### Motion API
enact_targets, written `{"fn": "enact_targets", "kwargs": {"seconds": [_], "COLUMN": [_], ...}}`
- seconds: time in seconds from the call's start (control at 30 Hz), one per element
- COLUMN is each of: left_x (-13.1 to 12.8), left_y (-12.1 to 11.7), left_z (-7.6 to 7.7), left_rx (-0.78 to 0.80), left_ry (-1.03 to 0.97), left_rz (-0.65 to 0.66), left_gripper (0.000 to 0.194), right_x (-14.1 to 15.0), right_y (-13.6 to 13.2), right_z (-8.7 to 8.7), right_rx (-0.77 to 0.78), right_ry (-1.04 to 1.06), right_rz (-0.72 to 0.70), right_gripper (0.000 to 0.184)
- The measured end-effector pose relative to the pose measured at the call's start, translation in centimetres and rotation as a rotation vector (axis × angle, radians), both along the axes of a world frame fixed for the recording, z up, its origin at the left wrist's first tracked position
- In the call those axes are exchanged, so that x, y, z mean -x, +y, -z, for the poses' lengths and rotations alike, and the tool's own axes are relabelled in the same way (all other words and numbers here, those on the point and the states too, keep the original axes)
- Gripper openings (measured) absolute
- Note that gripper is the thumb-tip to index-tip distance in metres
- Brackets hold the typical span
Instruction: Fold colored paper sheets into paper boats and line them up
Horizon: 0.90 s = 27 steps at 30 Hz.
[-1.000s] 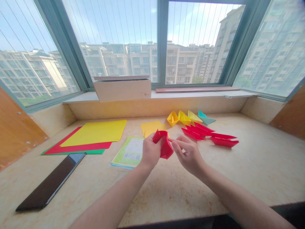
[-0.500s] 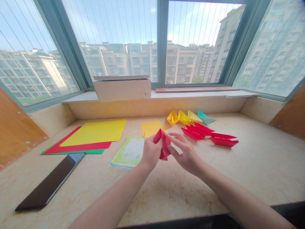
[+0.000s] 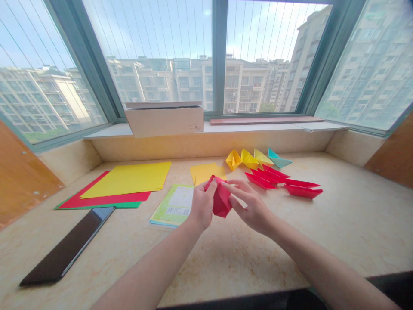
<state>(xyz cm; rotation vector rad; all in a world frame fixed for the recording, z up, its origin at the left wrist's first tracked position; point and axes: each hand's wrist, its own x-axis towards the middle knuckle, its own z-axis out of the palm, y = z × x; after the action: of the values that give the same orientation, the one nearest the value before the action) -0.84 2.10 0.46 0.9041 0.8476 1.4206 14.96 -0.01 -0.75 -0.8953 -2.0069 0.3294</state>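
A partly folded piece of red paper is held up between both hands over the counter. My left hand grips its left side, thumb in front near the top. On the other side, my right hand has its thumb and fingertips on the paper's right edge. Some of the folds are hidden by the fingers. Beyond my right hand lie several red paper boats. Behind those stand two yellow boats, a paler yellow one and a teal one.
Yellow sheets lie over red and green ones at the left. A black phone rests in front of them. Near my left hand is a packet of paper, with small orange-yellow sheets behind. A white box stands on the windowsill.
The red paper has turned and spread wider, showing a broader flat face toward me. My left hand has shifted slightly left; my right hand stays at the right edge.
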Motion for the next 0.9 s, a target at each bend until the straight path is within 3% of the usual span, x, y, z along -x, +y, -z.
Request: {"fn": "enact_targets", "kwargs": {"seconds": [0.2,0.4,0.53,0.67,0.77,0.9], "left_x": [0.1,0.1,0.3,0.4,0.4,0.4], "left_y": [-0.5,-0.2,-0.3,-0.6,-0.7,-0.5], "left_z": [-0.6,-0.4,-0.4,-0.7,-0.9,-1.1], "left_rx": [-0.086,-0.148,-0.196,-0.225,-0.237,-0.289], "left_ry": [-0.033,0.099,0.147,0.174,0.209,0.255], "left_rz": [0.124,-0.001,-0.079,-0.091,-0.110,-0.095], "left_gripper": [0.040,0.034,0.033,0.035,0.037,0.034], "right_x": [-0.3,0.0,0.8,1.4,1.5,0.8], "right_y": [0.1,-0.3,-0.5,-0.4,-0.4,-0.3], "right_z": [-0.1,-0.4,-0.2,0.1,0.0,-0.9], "right_rx": [0.000,0.021,0.279,0.580,0.661,0.644], "right_ry": [0.007,0.056,0.318,0.483,0.516,0.516], "right_rz": [-0.016,0.003,0.006,-0.210,-0.290,-0.249], "right_gripper": [0.051,0.045,0.047,0.050,0.047,0.041]}}
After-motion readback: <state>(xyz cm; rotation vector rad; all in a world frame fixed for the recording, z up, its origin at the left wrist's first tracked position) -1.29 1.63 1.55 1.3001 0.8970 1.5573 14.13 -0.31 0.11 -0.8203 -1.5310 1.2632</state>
